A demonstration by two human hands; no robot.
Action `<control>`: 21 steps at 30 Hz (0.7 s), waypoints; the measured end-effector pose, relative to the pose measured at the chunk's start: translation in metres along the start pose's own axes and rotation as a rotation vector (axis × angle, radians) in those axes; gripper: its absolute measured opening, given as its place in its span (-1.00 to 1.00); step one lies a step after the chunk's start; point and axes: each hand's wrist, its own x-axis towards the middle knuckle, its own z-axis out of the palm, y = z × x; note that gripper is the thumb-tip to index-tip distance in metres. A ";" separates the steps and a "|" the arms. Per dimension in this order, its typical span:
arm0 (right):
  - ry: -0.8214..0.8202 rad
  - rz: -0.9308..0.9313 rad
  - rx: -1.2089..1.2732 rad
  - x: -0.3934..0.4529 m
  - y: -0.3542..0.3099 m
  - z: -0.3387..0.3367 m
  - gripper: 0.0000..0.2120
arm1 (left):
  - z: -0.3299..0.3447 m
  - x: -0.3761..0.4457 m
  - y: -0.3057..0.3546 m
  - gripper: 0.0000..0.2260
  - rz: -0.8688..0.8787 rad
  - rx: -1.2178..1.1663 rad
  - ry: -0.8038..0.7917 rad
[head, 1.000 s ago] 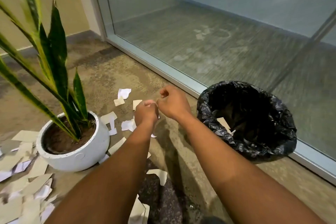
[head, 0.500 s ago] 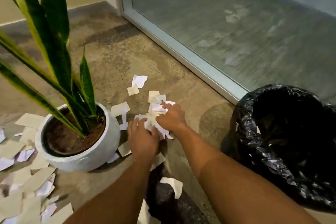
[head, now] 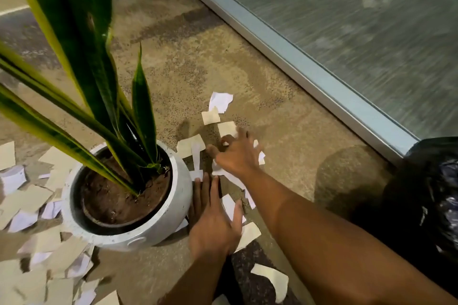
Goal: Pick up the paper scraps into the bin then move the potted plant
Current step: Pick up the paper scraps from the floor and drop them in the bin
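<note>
Paper scraps (head: 215, 109), white and beige, lie on the carpet right of the potted plant. The plant has long green leaves and stands in a round white pot (head: 138, 239). My right hand (head: 236, 156) reaches over the scraps with bent, spread fingers, and white scraps are bunched under its palm. My left hand (head: 213, 220) lies flat with straight fingers on the floor and scraps, right beside the pot. The bin (head: 431, 195), lined with a black bag, shows at the right edge.
A thick pile of scraps (head: 37, 210) covers the floor left of and in front of the pot. One more scrap (head: 271, 280) lies near my right forearm. A glass wall with a metal frame (head: 309, 67) runs along the right.
The view has moved closer and to the left, so the bin slid to the right edge. My hands came down from mid-air onto the scraps; the left hand has drawn back beside the pot.
</note>
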 end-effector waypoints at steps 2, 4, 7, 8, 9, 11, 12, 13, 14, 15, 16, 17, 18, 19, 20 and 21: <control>0.194 -0.053 0.003 -0.001 -0.009 0.012 -0.55 | 0.000 0.000 0.000 -0.30 -0.002 -0.021 -0.018; 0.355 -0.030 0.058 0.006 -0.018 0.012 -0.59 | 0.000 -0.001 -0.001 -0.31 -0.004 -0.012 -0.017; 0.391 -0.018 0.055 0.033 -0.028 0.001 -0.65 | -0.001 0.000 0.000 -0.32 0.006 0.019 -0.005; 0.386 -0.044 -0.010 0.043 -0.031 -0.004 -0.64 | -0.002 0.000 0.000 -0.32 0.011 0.025 -0.003; 0.369 -0.079 -0.054 0.052 -0.034 -0.008 -0.62 | -0.002 0.000 0.001 -0.31 0.013 0.030 0.000; 0.275 -0.151 -0.064 0.067 -0.041 -0.016 -0.51 | -0.004 0.001 0.002 -0.30 0.013 0.034 0.001; 0.216 -0.179 -0.071 0.074 -0.044 -0.019 -0.44 | -0.005 0.001 0.003 -0.30 0.011 0.035 -0.003; 0.160 -0.196 -0.093 0.082 -0.048 -0.021 -0.37 | -0.005 0.001 0.002 -0.29 0.008 0.036 -0.005; 0.106 -0.198 -0.124 0.090 -0.051 -0.023 -0.29 | -0.005 0.002 0.002 -0.29 0.004 0.035 -0.005; 0.045 -0.190 -0.150 0.098 -0.053 -0.025 -0.22 | -0.004 0.002 0.002 -0.29 0.000 0.033 -0.005; -0.026 -0.170 -0.163 0.105 -0.055 -0.027 -0.17 | -0.004 0.002 0.001 -0.29 -0.004 0.029 -0.005; -0.095 -0.146 -0.168 0.111 -0.055 -0.029 -0.14 | -0.003 0.002 0.001 -0.29 -0.005 0.024 -0.004; -0.151 -0.127 -0.181 0.116 -0.053 -0.029 -0.13 | -0.002 0.002 0.002 -0.29 -0.005 0.019 -0.004; -0.186 -0.121 -0.201 0.119 -0.049 -0.028 -0.13 | -0.001 0.001 0.002 -0.29 -0.005 0.017 -0.005; -0.198 -0.128 -0.215 0.119 -0.045 -0.027 -0.15 | -0.001 0.000 0.002 -0.29 -0.004 0.015 -0.008; -0.180 -0.161 -0.209 0.117 -0.040 -0.024 -0.20 | -0.001 0.000 0.001 -0.29 -0.005 0.018 -0.010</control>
